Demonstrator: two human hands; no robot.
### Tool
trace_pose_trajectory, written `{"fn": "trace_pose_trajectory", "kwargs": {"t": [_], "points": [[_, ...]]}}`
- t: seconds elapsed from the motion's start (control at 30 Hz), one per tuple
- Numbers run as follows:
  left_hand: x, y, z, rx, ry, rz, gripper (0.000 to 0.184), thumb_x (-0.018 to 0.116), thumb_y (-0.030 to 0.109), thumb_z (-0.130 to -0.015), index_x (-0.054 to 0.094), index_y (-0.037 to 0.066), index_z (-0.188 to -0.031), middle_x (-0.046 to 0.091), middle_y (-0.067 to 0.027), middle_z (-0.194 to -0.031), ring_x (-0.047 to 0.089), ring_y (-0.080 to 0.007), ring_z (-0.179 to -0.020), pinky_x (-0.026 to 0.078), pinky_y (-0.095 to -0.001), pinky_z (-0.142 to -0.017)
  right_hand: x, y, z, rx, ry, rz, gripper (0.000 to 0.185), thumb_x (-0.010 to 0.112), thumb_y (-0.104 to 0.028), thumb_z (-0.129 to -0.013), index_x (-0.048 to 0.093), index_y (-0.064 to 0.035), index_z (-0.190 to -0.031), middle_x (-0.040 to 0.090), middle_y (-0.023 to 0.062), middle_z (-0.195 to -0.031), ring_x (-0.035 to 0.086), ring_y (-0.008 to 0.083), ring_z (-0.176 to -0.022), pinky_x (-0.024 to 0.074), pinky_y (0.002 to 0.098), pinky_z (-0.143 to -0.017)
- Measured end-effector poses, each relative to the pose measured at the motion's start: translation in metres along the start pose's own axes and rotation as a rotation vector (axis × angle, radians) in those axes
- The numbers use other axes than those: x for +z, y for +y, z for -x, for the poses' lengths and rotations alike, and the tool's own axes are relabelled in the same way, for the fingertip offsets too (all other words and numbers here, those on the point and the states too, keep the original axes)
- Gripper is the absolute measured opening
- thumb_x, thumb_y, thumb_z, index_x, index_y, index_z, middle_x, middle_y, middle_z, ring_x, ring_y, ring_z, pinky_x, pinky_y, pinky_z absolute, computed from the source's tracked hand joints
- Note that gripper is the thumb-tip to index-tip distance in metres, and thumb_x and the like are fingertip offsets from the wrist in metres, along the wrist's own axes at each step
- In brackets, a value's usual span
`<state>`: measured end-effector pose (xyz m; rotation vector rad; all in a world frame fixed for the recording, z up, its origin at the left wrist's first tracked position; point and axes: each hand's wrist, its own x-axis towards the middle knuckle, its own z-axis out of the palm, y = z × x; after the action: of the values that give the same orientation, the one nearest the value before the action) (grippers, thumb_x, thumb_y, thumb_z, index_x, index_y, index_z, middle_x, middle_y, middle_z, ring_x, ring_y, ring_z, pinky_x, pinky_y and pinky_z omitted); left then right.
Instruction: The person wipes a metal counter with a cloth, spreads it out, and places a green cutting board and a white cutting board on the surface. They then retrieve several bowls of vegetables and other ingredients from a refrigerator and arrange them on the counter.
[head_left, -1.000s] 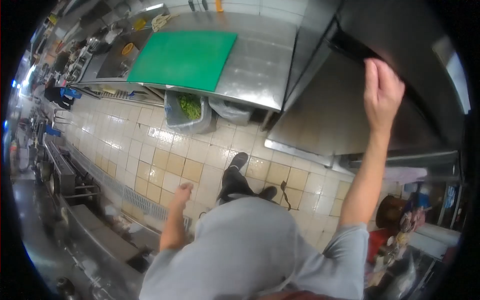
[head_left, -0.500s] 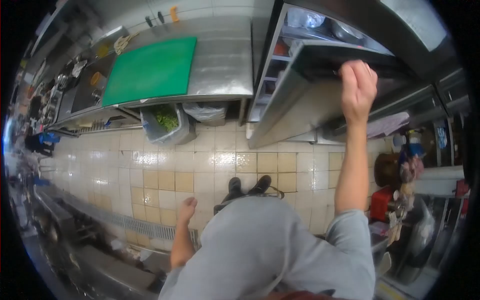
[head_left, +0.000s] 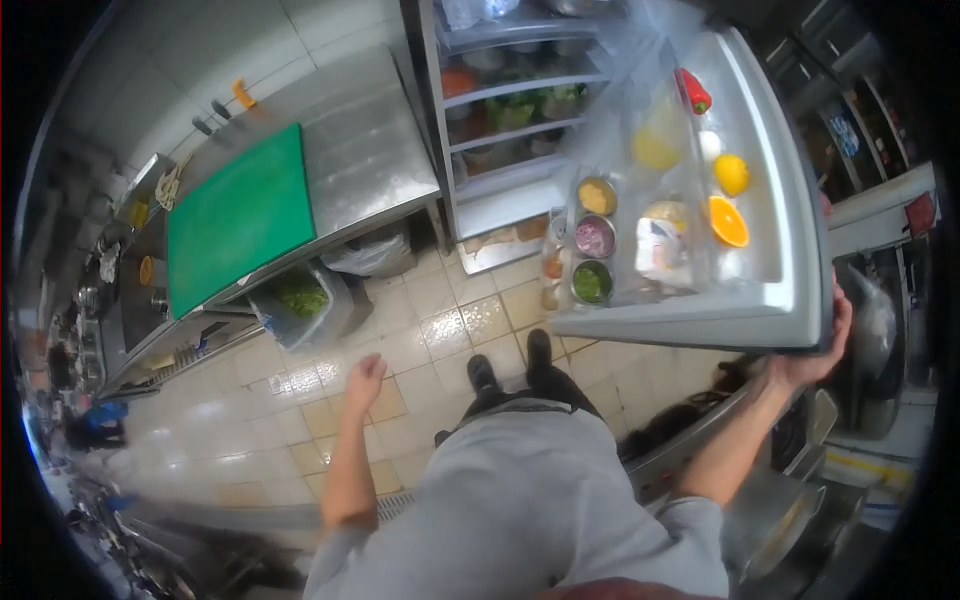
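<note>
My right hand [head_left: 812, 350] grips the outer edge of a refrigerator door [head_left: 680, 325], which stands wide open. The door's inner shelves hold a red pepper [head_left: 693, 92], a lemon [head_left: 731, 174], a cut orange [head_left: 728, 222] and small round tubs of yellow paste [head_left: 597, 195], chopped purple onion [head_left: 595, 237] and chopped green herbs [head_left: 592, 283]. My left hand [head_left: 367, 377] hangs over the tiled floor with its fingers curled in, and nothing shows in it.
Left of the refrigerator [head_left: 512, 215], with greens and tubs on its shelves, stands a steel counter [head_left: 368, 150] bearing a green cutting board [head_left: 243, 220]. Beneath it are a lined bin [head_left: 335, 325] of green leaves and a bagged container [head_left: 375, 252]. Pots and a stove edge lie at lower right.
The refrigerator door has swung from slightly ajar to wide open, moving right and toward me with my right hand. Its inner shelves now show. My view has turned right.
</note>
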<state>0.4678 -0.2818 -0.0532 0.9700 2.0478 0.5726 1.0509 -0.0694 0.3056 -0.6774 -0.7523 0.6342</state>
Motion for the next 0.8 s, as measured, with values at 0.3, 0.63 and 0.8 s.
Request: {"fn": "trace_pose_trajectory", "kwargs": {"t": [0.3,0.63,0.8], "points": [[-0.043,0.243,-0.031,0.397,0.050,0.169,0.038,0.063,0.024,-0.098,0.064,-0.003,-0.125,0.069,-0.0093,-0.114,0.062,-0.0137,-0.102,0.049,-0.0283,-0.090,-0.150,0.017,-0.003,-0.030,0.139,0.082,0.038,0.042,-0.028,-0.107,0.055,-0.0012,-0.129,0.061,0.0098,-0.124,0.057,0.0181,-0.110,0.0432,0.0334,-0.098],[0.014,0.463,-0.060,0.780,0.359,0.380,0.035,0.065,0.015,-0.096,0.062,-0.002,-0.126,0.070,-0.0113,-0.112,0.065,-0.0156,-0.104,0.050,-0.0292,-0.093,-0.174,0.060,-0.078,-0.145,0.372,0.184,0.025,0.046,-0.016,-0.103,0.056,-0.0015,-0.121,0.055,0.0082,-0.121,0.053,0.0143,-0.112,0.0418,0.0289,-0.098],[0.035,0.551,-0.112,0.852,0.392,0.470,0.047,0.070,0.019,-0.091,0.058,-0.001,-0.131,0.068,-0.0155,-0.120,0.065,-0.0198,-0.109,0.050,-0.0319,-0.096,-0.219,0.080,-0.093,-0.024,0.396,0.283,0.030,0.046,-0.016,-0.102,0.056,0.0023,-0.124,0.056,0.0093,-0.120,0.054,0.0153,-0.109,0.0434,0.0286,-0.095]]}}
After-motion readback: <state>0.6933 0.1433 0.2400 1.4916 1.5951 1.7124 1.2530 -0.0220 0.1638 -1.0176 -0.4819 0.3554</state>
